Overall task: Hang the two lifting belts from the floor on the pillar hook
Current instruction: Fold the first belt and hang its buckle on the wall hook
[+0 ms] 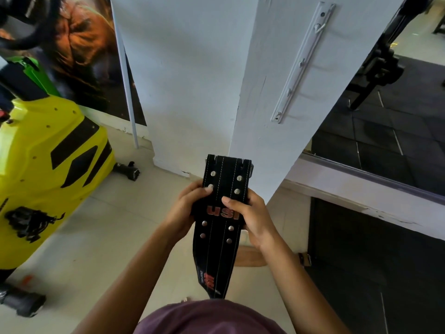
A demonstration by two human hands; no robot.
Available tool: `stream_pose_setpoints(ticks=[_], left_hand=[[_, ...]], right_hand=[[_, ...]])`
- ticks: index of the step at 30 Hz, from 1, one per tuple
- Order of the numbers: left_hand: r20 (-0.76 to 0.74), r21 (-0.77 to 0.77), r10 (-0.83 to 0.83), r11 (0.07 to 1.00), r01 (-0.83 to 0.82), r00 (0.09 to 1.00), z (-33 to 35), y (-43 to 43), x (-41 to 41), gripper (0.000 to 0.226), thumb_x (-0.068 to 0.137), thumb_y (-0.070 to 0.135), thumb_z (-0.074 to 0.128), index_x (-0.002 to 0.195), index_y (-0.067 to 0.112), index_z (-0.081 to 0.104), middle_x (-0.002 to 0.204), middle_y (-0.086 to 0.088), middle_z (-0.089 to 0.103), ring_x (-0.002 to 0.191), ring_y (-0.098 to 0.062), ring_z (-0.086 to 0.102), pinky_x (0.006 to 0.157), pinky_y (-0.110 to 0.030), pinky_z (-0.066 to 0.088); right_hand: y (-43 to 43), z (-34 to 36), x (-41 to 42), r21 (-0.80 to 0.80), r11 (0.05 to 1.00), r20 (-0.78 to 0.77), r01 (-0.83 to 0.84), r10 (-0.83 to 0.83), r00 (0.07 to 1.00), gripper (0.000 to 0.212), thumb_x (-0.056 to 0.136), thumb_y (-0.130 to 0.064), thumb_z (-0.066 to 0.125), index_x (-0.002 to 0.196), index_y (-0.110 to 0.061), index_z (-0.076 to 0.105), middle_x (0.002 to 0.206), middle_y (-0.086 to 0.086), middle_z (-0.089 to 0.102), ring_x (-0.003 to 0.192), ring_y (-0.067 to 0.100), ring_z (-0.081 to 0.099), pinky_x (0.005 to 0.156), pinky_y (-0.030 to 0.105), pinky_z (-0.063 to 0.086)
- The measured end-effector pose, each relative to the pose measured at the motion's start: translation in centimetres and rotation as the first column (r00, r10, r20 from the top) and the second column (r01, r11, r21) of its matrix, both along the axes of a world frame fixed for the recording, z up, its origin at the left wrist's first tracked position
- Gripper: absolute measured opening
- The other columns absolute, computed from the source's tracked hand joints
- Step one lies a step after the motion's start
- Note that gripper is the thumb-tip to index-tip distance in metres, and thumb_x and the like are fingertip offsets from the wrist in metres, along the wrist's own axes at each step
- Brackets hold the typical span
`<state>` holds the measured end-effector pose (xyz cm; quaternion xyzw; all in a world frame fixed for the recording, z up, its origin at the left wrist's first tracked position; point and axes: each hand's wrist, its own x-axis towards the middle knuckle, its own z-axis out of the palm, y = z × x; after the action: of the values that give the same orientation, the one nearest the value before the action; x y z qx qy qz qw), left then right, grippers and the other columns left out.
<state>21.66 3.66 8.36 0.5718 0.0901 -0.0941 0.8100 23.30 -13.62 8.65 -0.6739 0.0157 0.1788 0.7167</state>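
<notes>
From the head camera, a black lifting belt (222, 213) is held in front of the chest, its long axis running from 12 o'clock down to 6 o'clock. The buckle end points up toward the white pillar (192, 80), and the tail hangs down toward the purple shirt (209, 319). The left hand (185, 210) is clamped on the belt's left edge with the thumb on the face. The right hand (250, 218) is clamped on the right edge, thumb laid across the red lettering. At 1 o'clock from the belt, a white hook rail (303, 61) runs slantwise up the pillar face, well apart from the belt. At 9 o'clock stands a yellow machine (43, 160) on the pale tile floor (108, 237). At 3 o'clock lies dark rubber flooring (385, 145).
</notes>
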Motion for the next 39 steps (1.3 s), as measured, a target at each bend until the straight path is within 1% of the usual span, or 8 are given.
stream_pose_setpoints(ticks=[5,11,14,18,21,25,31,39], left_hand=[[0.057,0.160,0.073,0.984,-0.081,0.996,1.9,-1.0,1.3,0.022,0.097,0.016,0.051,0.114,0.005,0.060,0.093,-0.007,0.070,0.080,-0.014,0.070,0.066,-0.024,0.055],[-0.080,0.005,0.121,0.993,-0.121,0.989,2.8,-2.1,2.1,0.025,0.097,0.030,0.052,0.103,0.008,0.062,0.083,-0.009,0.066,0.071,-0.019,0.068,0.057,-0.028,0.057],[-0.127,-0.108,0.069,0.991,-0.083,0.989,3.6,-1.7,3.0,0.032,0.095,0.038,0.051,0.096,0.011,0.068,0.086,-0.010,0.071,0.079,-0.024,0.070,0.065,-0.034,0.057],[-0.073,-0.308,-0.094,0.949,0.067,0.993,4.8,-1.3,4.0,0.028,0.094,0.028,0.046,0.085,0.019,0.071,0.091,0.002,0.071,0.081,-0.016,0.067,0.074,-0.034,0.052],[-0.055,-0.336,-0.095,0.939,0.071,0.994,5.2,-1.4,4.8,0.037,0.094,0.022,0.047,0.071,0.022,0.076,0.087,0.004,0.069,0.070,-0.012,0.063,0.068,-0.029,0.050],[-0.041,-0.373,-0.005,0.928,-0.011,0.999,4.9,-2.1,5.3,0.031,0.097,0.018,0.045,0.079,0.019,0.070,0.082,0.005,0.071,0.069,-0.010,0.055,0.068,-0.026,0.048],[-0.024,-0.357,0.011,0.934,-0.019,1.000,4.4,-1.5,6.7,0.027,0.098,0.027,0.047,0.078,0.017,0.063,0.076,0.002,0.068,0.070,-0.011,0.052,0.075,-0.027,0.041],[0.239,0.033,-0.041,0.999,0.034,0.970,12.7,-2.5,12.6,0.031,0.099,0.031,0.046,0.086,0.012,0.067,0.090,-0.003,0.072,0.088,-0.019,0.066,0.063,-0.026,0.051]], right_hand=[[1.3,1.5,-0.1,-0.072,0.996,-0.047,0.058,-0.061,0.997,0.049,0.085,-0.065,0.054,0.112,-0.027,0.070,0.107,0.003,0.076,0.100,0.019,0.072,0.090,0.038,0.058],[1.7,2.4,0.7,0.146,0.976,-0.254,0.162,-0.121,0.959,0.061,0.090,-0.066,0.046,0.120,-0.017,0.067,0.115,0.010,0.074,0.102,0.025,0.073,0.078,0.037,0.059],[1.5,3.0,1.5,0.306,0.931,-0.328,0.200,-0.094,0.940,0.066,0.092,-0.066,0.042,0.121,-0.012,0.066,0.115,0.012,0.074,0.105,0.029,0.071,0.079,0.042,0.057],[0.5,4.7,2.6,0.394,0.881,-0.321,0.261,-0.134,0.938,0.046,0.095,-0.051,0.050,0.098,-0.010,0.072,0.094,0.008,0.076,0.087,0.025,0.073,0.073,0.038,0.056],[0.3,5.7,3.7,0.359,0.864,-0.363,0.354,-0.220,0.905,0.052,0.089,-0.055,0.058,0.066,-0.011,0.073,0.094,0.008,0.075,0.094,0.027,0.071,0.086,0.043,0.053],[0.6,6.0,3.7,0.305,0.904,-0.303,0.299,-0.206,0.931,0.039,0.089,-0.032,0.066,0.053,-0.018,0.071,0.084,0.001,0.070,0.094,0.019,0.067,0.081,0.040,0.052],[0.4,6.1,3.7,0.193,0.939,-0.120,0.283,-0.264,0.957,0.027,0.098,-0.028,0.054,0.080,-0.015,0.070,0.100,0.002,0.066,0.105,0.026,0.058,0.089,0.040,0.045],[-2.4,12.4,8.4,-0.096,0.942,0.320,0.322,-0.277,0.906,0.027,0.101,-0.015,0.048,0.082,-0.018,0.067,0.090,0.001,0.068,0.092,0.021,0.062,0.086,0.052,0.052]])
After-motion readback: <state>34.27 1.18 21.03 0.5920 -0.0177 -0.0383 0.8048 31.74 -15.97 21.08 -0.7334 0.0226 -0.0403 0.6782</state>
